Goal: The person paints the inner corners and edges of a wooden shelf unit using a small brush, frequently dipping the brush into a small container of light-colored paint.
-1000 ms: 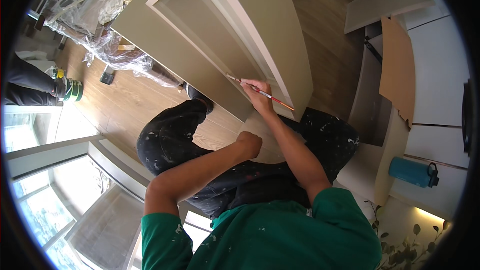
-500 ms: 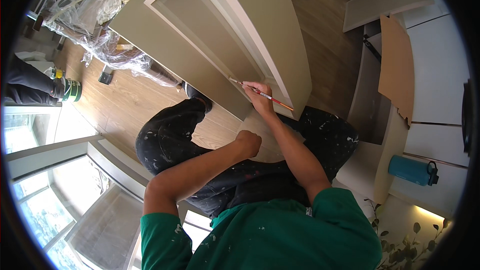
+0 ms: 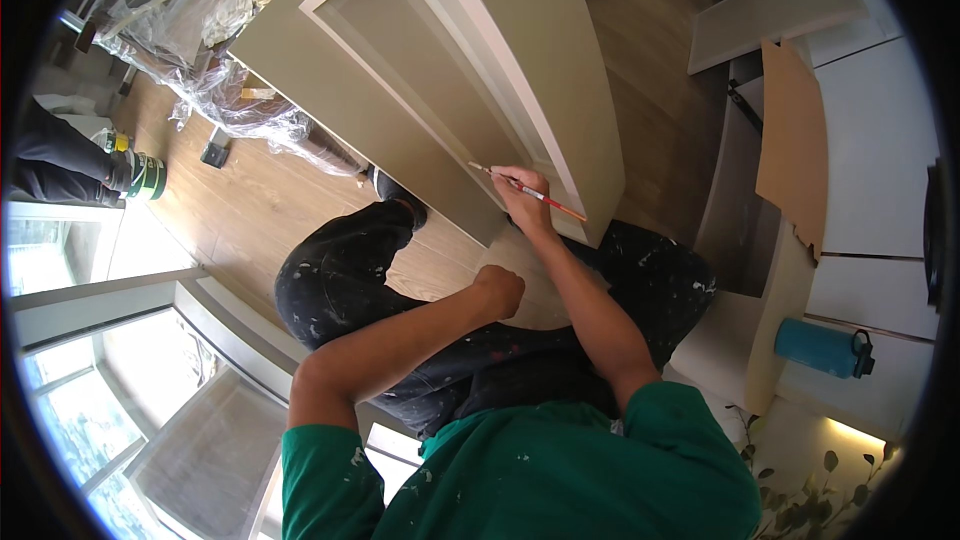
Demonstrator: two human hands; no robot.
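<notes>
Right hand point(image 3: 522, 192): pinched narrow round a thin paintbrush point(image 3: 530, 193), held like a pen, probably so the tip can be steered finely.
Paintbrush: red-handled and slim, bristle end pointing up-left onto the door, tail sticking out down-right past the knuckles; it lies low against the surface, which suits work along an edge.
Brush tip: touching the door where the sunken middle field meets its raised white border, near the door's lower end.
Door point(image 3: 330, 70): a large greenish-grey panel lying tilted across the view, its near corner just by the person's knees, so the spot being worked sits within easy reach.
Left hand point(image 3: 498, 290): closed in a loose fist, holding nothing that can be seen, resting by the knee; it looks placed as a brace for the body.
Legs point(image 3: 340, 280): dark paint-spotted trousers, folded close under the door, the person crouched on the wooden floor point(image 3: 250, 210).
Plastic sheet point(image 3: 200, 60): crumpled clear film under and behind the door's far side, seemingly there to cover furniture.
Bottle point(image 3: 822, 348): blue, lying on a white ledge well apart to the right.
Cardboard point(image 3: 792, 140): brown sheet leaning against the white cabinets.
</notes>
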